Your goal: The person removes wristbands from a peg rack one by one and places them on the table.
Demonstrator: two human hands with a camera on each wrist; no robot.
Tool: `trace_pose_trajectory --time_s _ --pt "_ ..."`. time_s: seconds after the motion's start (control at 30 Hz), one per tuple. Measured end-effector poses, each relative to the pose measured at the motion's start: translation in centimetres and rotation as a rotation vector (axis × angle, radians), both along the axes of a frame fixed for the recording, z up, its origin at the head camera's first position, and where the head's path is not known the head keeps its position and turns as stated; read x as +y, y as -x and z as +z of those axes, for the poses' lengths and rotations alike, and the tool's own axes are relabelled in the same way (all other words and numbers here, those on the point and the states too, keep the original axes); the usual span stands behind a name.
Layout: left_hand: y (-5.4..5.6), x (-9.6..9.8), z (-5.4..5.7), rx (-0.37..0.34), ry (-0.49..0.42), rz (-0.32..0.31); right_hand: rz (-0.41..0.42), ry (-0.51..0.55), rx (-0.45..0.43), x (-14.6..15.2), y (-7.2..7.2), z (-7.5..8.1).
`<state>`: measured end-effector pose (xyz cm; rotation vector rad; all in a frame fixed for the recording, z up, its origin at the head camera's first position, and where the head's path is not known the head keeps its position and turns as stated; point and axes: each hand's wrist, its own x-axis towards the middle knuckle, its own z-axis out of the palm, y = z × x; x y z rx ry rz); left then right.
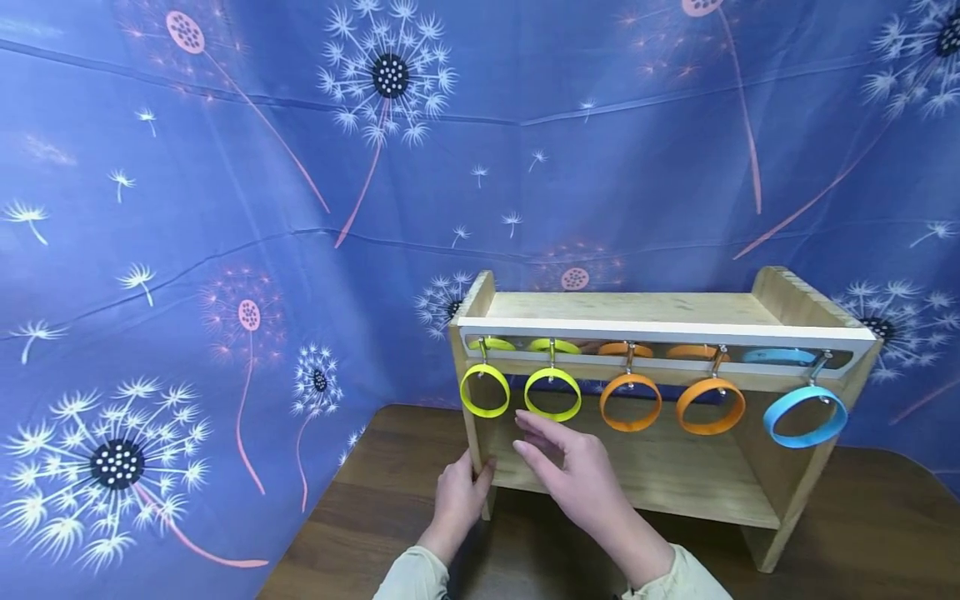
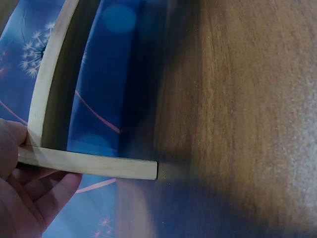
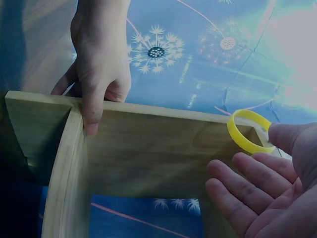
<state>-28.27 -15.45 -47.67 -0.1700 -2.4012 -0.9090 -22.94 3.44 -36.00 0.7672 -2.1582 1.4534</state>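
Note:
A small wooden shelf (image 1: 697, 475) stands on the table, with rubber wristbands hanging from hooks along its white-edged front rail (image 1: 667, 333). From the left come a yellow-green wristband (image 1: 487, 412), a second yellow-green wristband (image 1: 556, 417), two orange ones (image 1: 632, 427) and a blue wristband (image 1: 801, 437). My left hand (image 1: 459, 497) grips the shelf's left side panel (image 2: 99, 163), thumb on the inner face and fingers outside. My right hand (image 1: 576, 469) is held before the shelf, just below the second yellow-green wristband, fingers extended and thumb apart. Nothing is in it.
A brown wooden table (image 1: 360, 492) lies under the shelf. Behind and to the left hangs a blue cloth (image 1: 225, 150) with a dandelion print. The shelf's top board (image 1: 630, 307) sits between raised side panels.

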Motion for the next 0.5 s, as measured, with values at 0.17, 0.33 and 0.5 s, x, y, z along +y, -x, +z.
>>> trace_pose_trajectory --time_s 0.17,0.33,0.5 --pt "0.1 -0.1 -0.1 -0.018 0.002 -0.006 -0.030 0.024 0.016 -0.6 0.5 0.0" --pt "0.1 0.0 -0.1 -0.020 -0.002 -0.010 -0.063 0.028 0.007 -1.0 0.9 0.2" --pt "0.2 0.1 -0.1 -0.012 0.001 -0.006 -0.103 0.027 -0.018 -1.5 1.3 0.5"
